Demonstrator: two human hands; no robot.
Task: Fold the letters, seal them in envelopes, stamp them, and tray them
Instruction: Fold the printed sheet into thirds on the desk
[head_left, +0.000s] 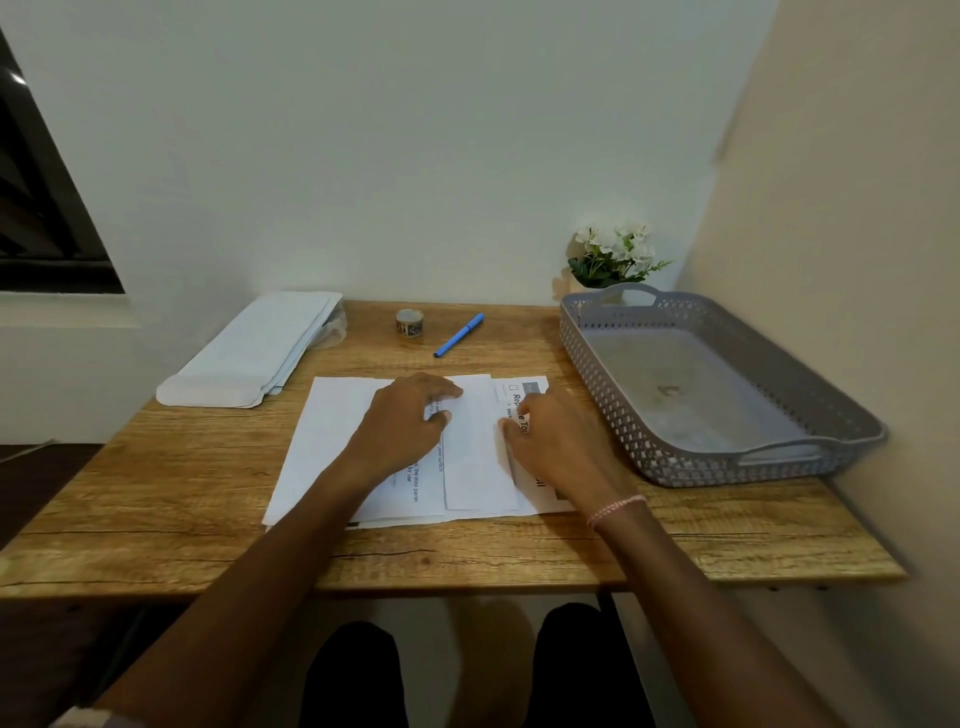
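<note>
A stack of printed letters (332, 431) lies in the middle of the wooden table (182, 493). On top of the stack a folded flap of the top sheet (475, 457) lies over the page. My left hand (405, 423) rests on the sheet just left of the flap, its fingers bent down onto the paper. To the right of the flap, my right hand (558, 439) presses on the paper with its fingertips at the flap's edge. White envelopes (254, 353) lie stacked at the back left. A grey perforated tray (587, 353) stands at the right.
A small roll of patterned tape (409, 323) and a blue pen (460, 334) lie at the back middle of the table. White flowers (613, 254) stand behind the tray by the wall. A wall closes the right side.
</note>
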